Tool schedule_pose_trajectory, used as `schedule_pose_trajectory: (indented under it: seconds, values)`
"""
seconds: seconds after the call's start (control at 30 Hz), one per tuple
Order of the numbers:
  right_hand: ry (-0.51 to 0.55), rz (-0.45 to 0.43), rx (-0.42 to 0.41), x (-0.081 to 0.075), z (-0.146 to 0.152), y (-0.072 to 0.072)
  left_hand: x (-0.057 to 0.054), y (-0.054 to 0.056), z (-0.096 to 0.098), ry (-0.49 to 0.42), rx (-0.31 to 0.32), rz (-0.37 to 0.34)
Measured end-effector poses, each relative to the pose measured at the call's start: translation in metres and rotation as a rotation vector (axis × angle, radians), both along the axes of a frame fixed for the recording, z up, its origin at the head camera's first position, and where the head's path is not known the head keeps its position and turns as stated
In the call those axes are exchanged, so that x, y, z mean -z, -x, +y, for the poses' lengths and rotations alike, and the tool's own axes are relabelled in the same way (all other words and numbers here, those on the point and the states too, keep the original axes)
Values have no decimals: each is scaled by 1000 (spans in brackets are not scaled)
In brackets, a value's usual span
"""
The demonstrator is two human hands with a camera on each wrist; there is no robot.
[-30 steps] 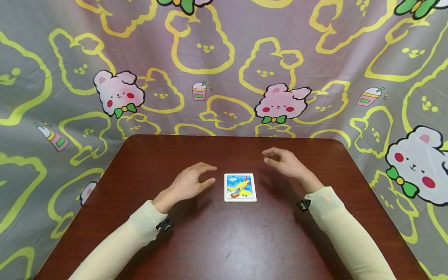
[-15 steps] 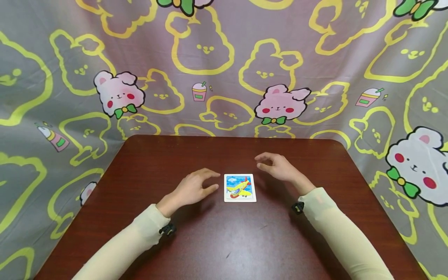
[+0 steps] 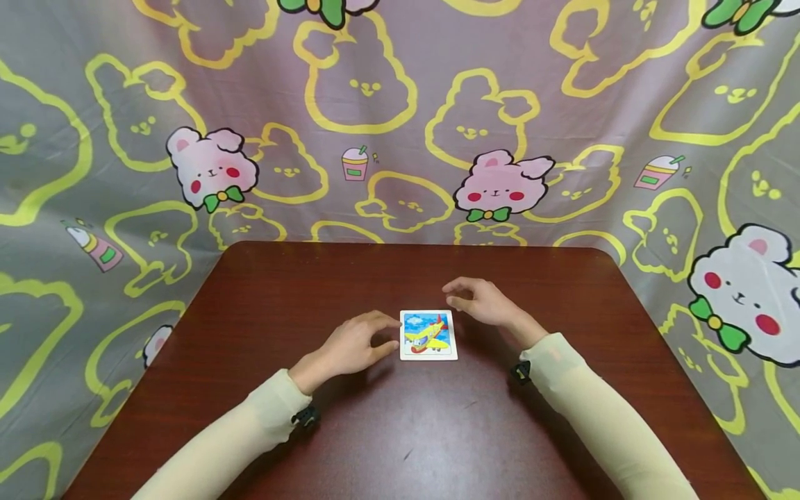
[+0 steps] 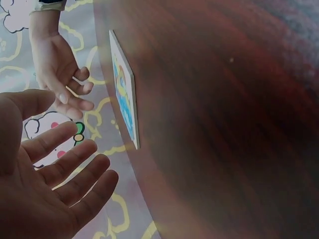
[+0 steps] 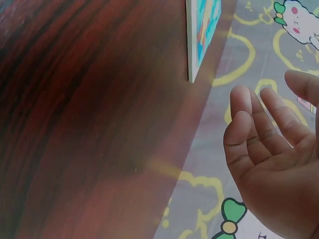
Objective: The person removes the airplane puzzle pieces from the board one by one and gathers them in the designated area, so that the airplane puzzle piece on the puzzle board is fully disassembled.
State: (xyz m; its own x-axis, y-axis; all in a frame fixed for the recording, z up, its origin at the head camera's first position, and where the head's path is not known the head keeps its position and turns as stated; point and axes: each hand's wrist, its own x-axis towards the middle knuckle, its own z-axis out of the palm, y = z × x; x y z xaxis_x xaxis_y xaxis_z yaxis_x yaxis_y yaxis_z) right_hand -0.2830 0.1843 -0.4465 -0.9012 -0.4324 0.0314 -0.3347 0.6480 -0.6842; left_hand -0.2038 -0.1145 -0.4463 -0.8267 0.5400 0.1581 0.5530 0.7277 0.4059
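A thin square picture board with a white border lies flat on the table, showing a yellow and red airplane on blue sky. In the head view my left hand is at its left edge, thumb and index finger spread. The left wrist view shows that hand above the table, apart from the board. My right hand hovers off the board's upper right corner, fingers loosely bent. Nothing is in its palm in the right wrist view, where only part of the board shows.
The dark red-brown table has rounded far corners. Behind and at both sides hangs a grey-pink curtain with yellow outlines and cartoon bears. Dark straps with small devices sit at both wrists.
Both hands have come lower and inward toward the board, the left moving right and the right moving left. The board stays where it was.
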Motion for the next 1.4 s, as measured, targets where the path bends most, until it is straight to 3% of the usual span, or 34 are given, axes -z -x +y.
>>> schedule_pose_trajectory:
  seconds: [0.47, 0.83, 1.4]
  values:
    - [51, -40, -20, 9, -14, 2, 5, -3, 10, 26, 49, -19]
    - [49, -73, -60, 15, -27, 4, 11, -4, 16, 87, 110, -26]
    - [66, -143, -103, 21, -40, 5, 14, -7, 25, 166, 154, -58]
